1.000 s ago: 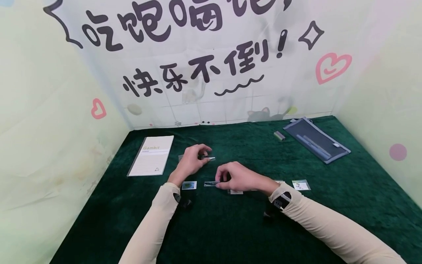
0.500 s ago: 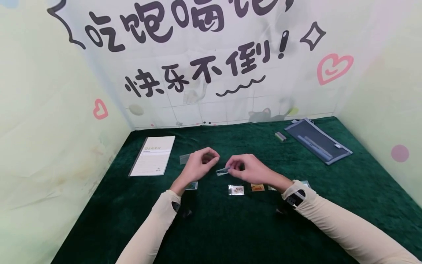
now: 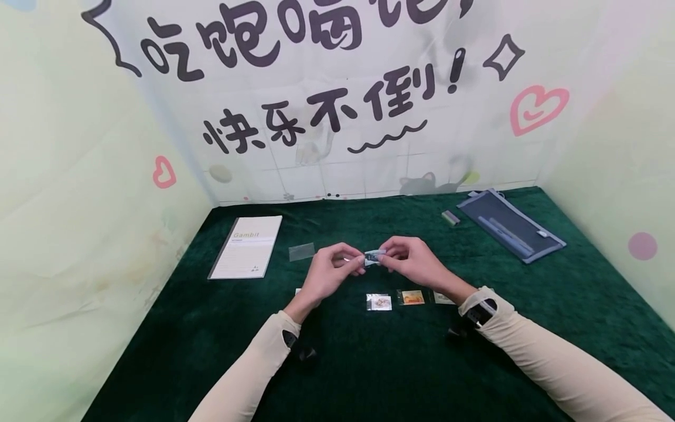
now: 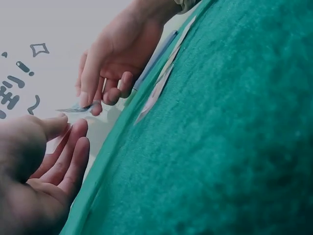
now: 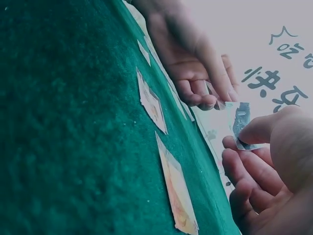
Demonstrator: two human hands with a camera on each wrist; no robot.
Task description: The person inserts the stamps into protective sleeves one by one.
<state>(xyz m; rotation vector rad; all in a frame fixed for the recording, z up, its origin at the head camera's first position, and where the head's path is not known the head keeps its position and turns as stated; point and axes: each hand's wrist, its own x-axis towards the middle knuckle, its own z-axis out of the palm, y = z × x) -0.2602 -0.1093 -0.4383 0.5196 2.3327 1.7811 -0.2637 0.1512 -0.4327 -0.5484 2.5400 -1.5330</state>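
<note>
My right hand pinches a small bluish stamp in a clear sleeve between thumb and fingers, raised above the green cloth. In the right wrist view the stamp's dark picture faces the thumb. My left hand meets it from the other side, its thumb tip right at the sleeve's far edge. Between the left fingers sits a thin pale piece, mostly hidden by them; I cannot tell its kind. Behind the left hand a clear sleeve lies flat on the cloth.
Sleeved stamps lie in a row in front: a pale one, an orange one and one partly under the right wrist. A notebook lies left; an eraser-like block and a mesh zip pouch lie back right.
The right hand has lifted the bluish stamp off the cloth and carried it up and rightward. The left hand has moved right, away from the clear sleeve, to meet it.
</note>
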